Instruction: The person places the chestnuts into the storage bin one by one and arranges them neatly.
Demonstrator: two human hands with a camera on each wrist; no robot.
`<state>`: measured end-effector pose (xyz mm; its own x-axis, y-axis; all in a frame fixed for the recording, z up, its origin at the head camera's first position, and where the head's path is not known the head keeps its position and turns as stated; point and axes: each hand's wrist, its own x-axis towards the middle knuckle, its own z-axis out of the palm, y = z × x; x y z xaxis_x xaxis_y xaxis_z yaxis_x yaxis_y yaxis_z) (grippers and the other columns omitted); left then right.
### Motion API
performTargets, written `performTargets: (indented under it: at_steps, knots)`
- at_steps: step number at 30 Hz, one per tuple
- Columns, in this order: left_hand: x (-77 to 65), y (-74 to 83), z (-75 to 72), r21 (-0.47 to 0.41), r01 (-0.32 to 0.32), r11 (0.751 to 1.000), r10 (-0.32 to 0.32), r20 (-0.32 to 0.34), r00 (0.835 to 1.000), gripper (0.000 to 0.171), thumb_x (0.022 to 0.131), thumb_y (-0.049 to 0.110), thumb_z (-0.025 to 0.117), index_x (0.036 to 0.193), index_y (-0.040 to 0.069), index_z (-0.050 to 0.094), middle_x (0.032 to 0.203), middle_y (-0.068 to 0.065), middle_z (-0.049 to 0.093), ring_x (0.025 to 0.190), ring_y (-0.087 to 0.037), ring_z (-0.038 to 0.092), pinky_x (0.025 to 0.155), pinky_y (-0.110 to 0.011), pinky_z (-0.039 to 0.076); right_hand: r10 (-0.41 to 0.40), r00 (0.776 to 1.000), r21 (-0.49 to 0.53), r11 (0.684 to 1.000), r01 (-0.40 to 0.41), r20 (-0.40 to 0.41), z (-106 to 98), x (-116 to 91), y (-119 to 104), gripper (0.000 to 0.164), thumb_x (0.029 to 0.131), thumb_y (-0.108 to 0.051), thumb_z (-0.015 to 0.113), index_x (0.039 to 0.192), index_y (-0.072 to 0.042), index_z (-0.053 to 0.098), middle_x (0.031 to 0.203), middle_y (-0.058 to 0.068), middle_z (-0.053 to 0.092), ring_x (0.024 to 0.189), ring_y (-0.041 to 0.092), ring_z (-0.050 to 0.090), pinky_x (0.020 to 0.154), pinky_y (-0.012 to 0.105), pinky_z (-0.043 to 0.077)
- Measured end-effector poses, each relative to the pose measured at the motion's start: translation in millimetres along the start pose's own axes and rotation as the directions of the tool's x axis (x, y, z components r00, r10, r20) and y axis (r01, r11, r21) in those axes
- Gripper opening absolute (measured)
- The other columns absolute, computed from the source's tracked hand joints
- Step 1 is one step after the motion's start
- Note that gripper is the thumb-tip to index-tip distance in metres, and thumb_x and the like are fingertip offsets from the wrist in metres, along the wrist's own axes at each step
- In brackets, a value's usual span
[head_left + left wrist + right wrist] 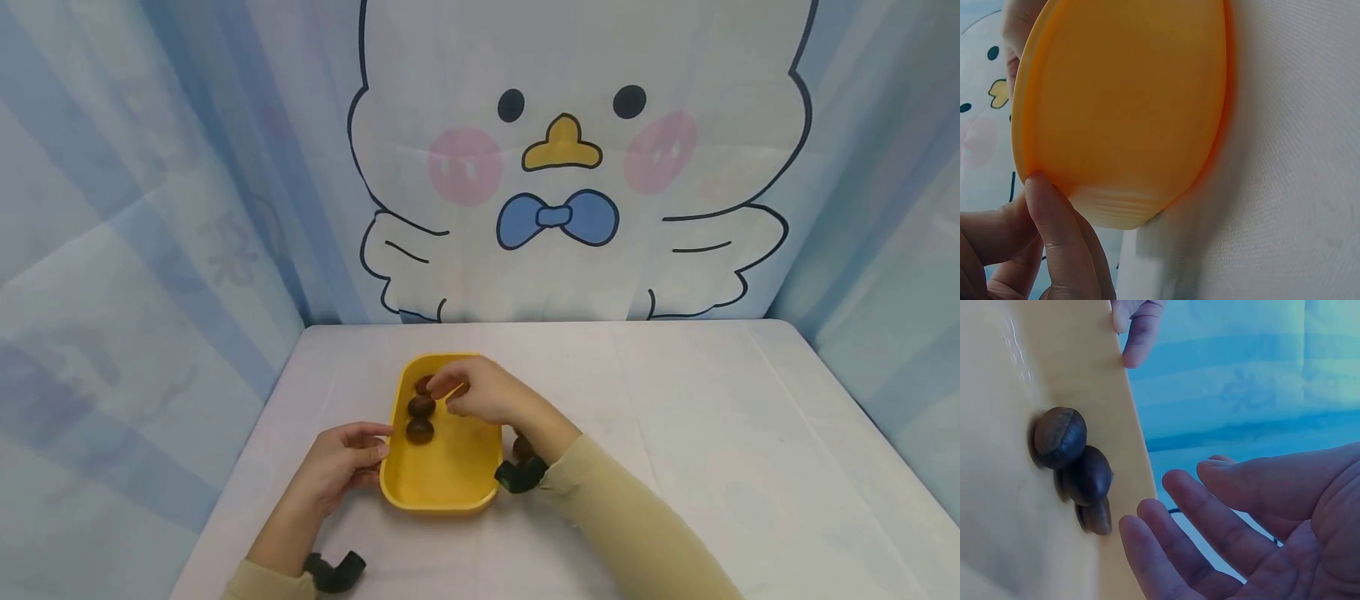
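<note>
A yellow tray [442, 492] stands on the table with three brown chestnuts [420, 431] in a row along its left side; they also show in the right wrist view. My left hand [345, 462] touches the tray's left rim with its fingertips. Over the tray's far part is my right hand [480, 390], its fingers loosely bent and partly covering the farthest chestnut. Nothing shows between the fingers of the right hand [1241, 537] in the right wrist view. Another brown chestnut [522, 447] lies right of the tray, partly hidden by my right wrist.
The pale table [712, 433] extends around the tray. Behind it hangs a curtain [555, 275] with a cartoon bird, and blue-and-white curtains [112, 275] flank both sides. A dark strap piece [336, 573] sits at each wrist.
</note>
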<state>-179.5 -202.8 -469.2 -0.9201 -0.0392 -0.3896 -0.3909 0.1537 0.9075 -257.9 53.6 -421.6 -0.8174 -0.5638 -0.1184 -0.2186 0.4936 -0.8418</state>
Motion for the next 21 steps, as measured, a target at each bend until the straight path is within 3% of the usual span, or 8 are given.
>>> performTargets:
  at_steps: [6, 11, 21]
  knots:
    - [0.7, 0.1, 0.2, -0.004, 0.005, 1.0, -0.005, 0.002, 1.0, 0.035, 0.098, 0.001, 0.075, 0.132, 0.0, 0.073, 0.095, -0.008, 0.071, 0.066, -0.017, 0.068, 0.064, -0.026, 0.064, 0.0, 1.0, 0.006, 1.0, 0.0, -0.017, -10, -16, 3, 0.033, 0.099, 0.0, 0.07, 0.128, -0.016, 0.076, 0.129, 0.01, 0.077, 0.114, 0.023, 0.074, 0.102, 0.043, 0.064]
    - [0.7, -0.3, 0.0, -0.01, -0.019, 1.0, 0.019, 0.019, 1.0, 0.036, 0.097, 0.001, 0.076, 0.133, -0.002, 0.072, 0.094, -0.006, 0.07, 0.065, -0.016, 0.068, 0.063, -0.026, 0.064, 0.016, 0.999, 0.015, 1.0, -0.015, -0.032, -18, -30, 4, 0.034, 0.099, -0.001, 0.07, 0.125, -0.023, 0.077, 0.126, 0.002, 0.078, 0.114, 0.02, 0.073, 0.104, 0.043, 0.063]
    - [2.6, -2.5, -1.0, -0.014, -0.011, 1.0, 0.011, 0.009, 1.0, 0.035, 0.097, -0.001, 0.075, 0.131, -0.002, 0.073, 0.092, -0.006, 0.07, 0.064, -0.015, 0.066, 0.062, -0.025, 0.064, 0.053, 0.996, 0.003, 0.999, -0.053, -0.068, -32, -61, 17, 0.035, 0.099, -0.001, 0.068, 0.125, -0.022, 0.078, 0.129, 0.006, 0.078, 0.116, 0.023, 0.074, 0.105, 0.044, 0.062]
